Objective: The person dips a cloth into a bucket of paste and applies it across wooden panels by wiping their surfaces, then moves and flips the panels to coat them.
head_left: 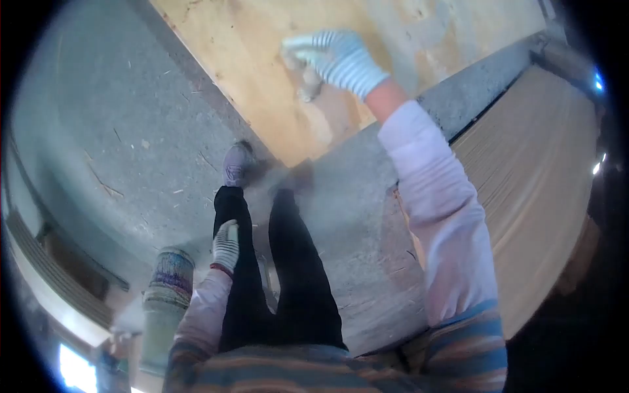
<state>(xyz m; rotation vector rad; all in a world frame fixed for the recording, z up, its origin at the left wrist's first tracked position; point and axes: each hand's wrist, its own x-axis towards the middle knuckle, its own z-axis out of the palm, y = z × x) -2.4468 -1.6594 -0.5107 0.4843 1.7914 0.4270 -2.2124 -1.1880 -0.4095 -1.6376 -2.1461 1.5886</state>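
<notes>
The right hand [341, 62], in a striped glove, is holding a small grey piece [310, 86] in a narrow grip, the fingers bending down around it; blur is hiding what exactly the piece is. It is lying under the fingers and to their near side, and is apparently touching the wooden board [252, 78] beneath.

Around the grip, the board is showing a mixed surface. Pale, greyish smears are spreading over its far right part and just to the near side of the hand, while the left part is showing mostly yellowish wood with a few dark specks. Judging by this, the surface is only partly covered, with the left side seeming the larger remainder; whether the smears are finished is impossible to tell.

Nearer, a shoe [236, 164] is standing on the concrete floor [111, 111] just left of the board's near corner. The left hand [226, 247], also gloved, is resting against the left trouser leg [232, 209], fingers straight and loose, holding nothing visible. To its near left, a stained bucket [171, 270] is standing, and well to the right a broad stack of sheets [534, 190] is lying.
</notes>
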